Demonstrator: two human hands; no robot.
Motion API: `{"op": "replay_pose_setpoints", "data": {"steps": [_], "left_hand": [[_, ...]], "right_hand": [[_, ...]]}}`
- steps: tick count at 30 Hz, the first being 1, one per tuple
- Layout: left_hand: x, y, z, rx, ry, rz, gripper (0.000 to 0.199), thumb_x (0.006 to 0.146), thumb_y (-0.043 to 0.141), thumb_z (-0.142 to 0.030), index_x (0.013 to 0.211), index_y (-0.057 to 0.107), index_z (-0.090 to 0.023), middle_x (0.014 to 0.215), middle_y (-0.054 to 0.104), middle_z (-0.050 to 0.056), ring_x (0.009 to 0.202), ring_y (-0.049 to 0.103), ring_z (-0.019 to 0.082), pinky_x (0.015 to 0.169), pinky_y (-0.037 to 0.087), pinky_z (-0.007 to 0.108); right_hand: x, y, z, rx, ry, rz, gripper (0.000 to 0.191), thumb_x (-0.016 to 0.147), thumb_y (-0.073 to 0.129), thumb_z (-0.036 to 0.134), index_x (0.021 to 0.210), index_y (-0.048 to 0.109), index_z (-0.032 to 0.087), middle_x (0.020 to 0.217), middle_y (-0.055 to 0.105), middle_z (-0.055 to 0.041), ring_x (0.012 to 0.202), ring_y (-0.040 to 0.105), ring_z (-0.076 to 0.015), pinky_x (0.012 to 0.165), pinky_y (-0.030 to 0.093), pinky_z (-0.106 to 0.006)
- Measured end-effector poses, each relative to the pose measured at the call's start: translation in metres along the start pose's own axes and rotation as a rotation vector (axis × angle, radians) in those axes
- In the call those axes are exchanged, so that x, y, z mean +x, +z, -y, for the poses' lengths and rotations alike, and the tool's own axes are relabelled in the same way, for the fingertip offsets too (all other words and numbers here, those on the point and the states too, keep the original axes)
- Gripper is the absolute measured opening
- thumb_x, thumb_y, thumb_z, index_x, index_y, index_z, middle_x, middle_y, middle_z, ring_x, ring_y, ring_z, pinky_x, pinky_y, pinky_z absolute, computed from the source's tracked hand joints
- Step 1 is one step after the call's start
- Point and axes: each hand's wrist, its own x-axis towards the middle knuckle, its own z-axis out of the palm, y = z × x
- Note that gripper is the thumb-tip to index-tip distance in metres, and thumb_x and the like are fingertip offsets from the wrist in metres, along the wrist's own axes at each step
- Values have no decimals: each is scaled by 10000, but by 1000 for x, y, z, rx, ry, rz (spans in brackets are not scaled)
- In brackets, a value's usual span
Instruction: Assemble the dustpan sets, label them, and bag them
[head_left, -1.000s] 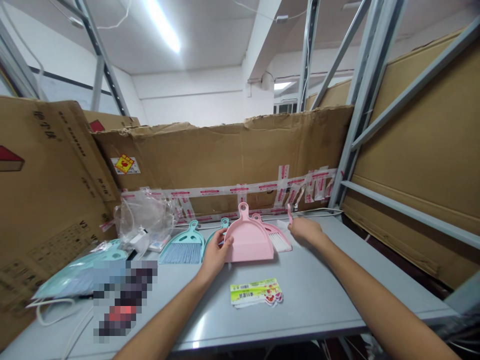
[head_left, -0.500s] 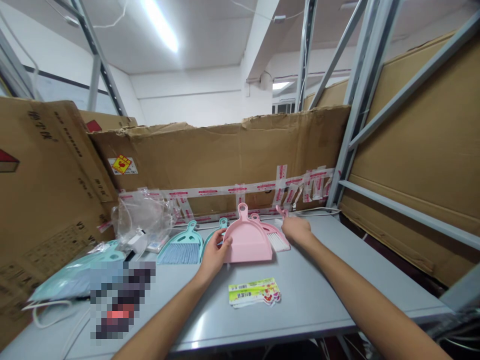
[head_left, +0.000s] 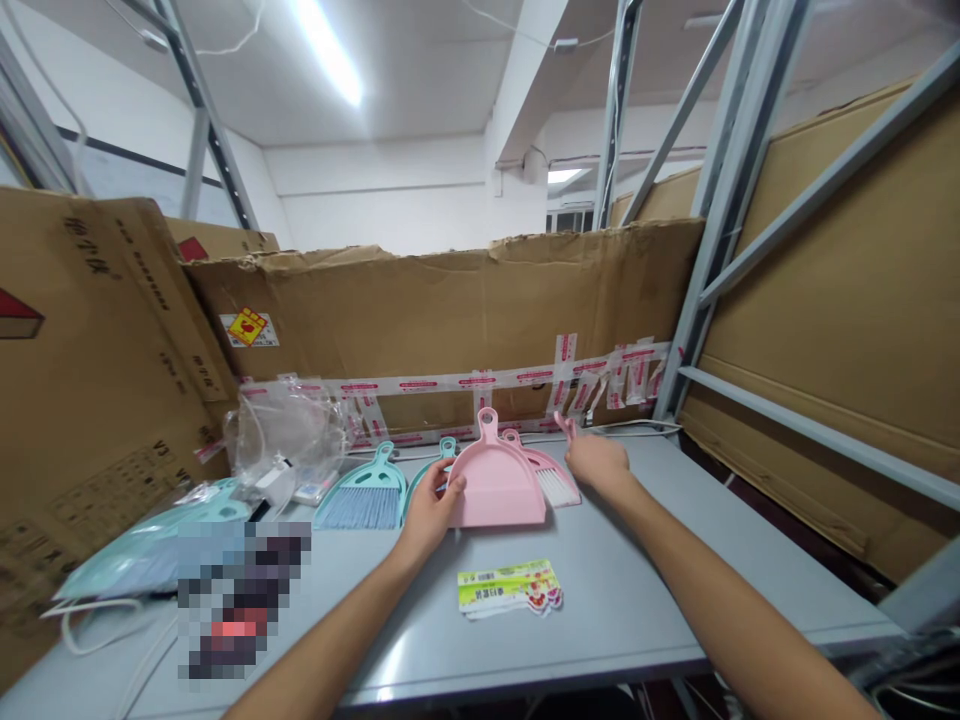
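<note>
My left hand is closed on the left edge of a pink dustpan, held upright above the table with its handle up. To the right, my right hand grips a pink handle; the rest of that piece is hidden by the fingers. Between the hands, partly behind the dustpan, lies another pink dustpan with a white-bristled brush on it. Left of my left hand are a teal dustpan with a blue-bristled brush and a second teal dustpan, mostly covered.
Printed green-and-white cards lie in a small stack on the grey table. At left are bagged teal sets, crumpled clear plastic and white cables. A taped cardboard wall stands behind, metal posts at right.
The view has shifted very slightly. The pink handle in my right hand has tilted a little; the left hand keeps the pink dustpan in the same place.
</note>
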Motion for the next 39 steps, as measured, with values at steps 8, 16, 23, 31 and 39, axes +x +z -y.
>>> {"op": "replay_pose_setpoints", "data": {"steps": [8, 16, 23, 31, 39], "left_hand": [[0, -3, 0, 14, 28, -21, 572, 918, 750, -618, 1309, 706, -202, 1277, 784, 138, 1103, 748, 297, 940, 588, 402], [5, -4, 8, 42, 72, -51, 524, 935, 711, -608, 1267, 727, -203, 1254, 778, 120, 1147, 708, 307, 992, 553, 404], [-2, 1, 8, -172, -140, 9, 688, 826, 851, -580, 1372, 645, -216, 1033, 772, 55, 888, 733, 253, 769, 553, 332], [-9, 8, 0, -209, -125, 4, 641, 908, 762, -705, 1366, 709, -260, 1424, 744, 124, 1298, 696, 357, 1036, 564, 422], [-4, 4, 4, -155, -104, -60, 628, 958, 661, -752, 1346, 730, -264, 1423, 754, 102, 1377, 657, 351, 1172, 498, 470]], "right_hand": [[-13, -17, -58, 200, -80, -324, 561, 1095, 449, 537, 872, 812, 172, 929, 810, -212, 926, 771, -345, 838, 520, -372], [3, 7, -48, 1369, -394, -522, 597, 929, 678, 800, 974, 770, 212, 906, 784, -42, 874, 698, -256, 804, 550, -332], [-17, 27, 2, 1721, -420, -7, 572, 833, 890, 661, 1160, 791, 204, 1060, 847, -88, 906, 782, -252, 843, 613, -361], [-37, 45, 31, 1482, -669, 182, 716, 787, 980, 452, 1393, 664, 237, 1298, 795, -92, 1075, 779, -250, 894, 643, -357], [-35, 49, 26, 1394, -722, 122, 772, 831, 947, 460, 1495, 638, 215, 1301, 797, -103, 1133, 762, -260, 992, 613, -382]]}}
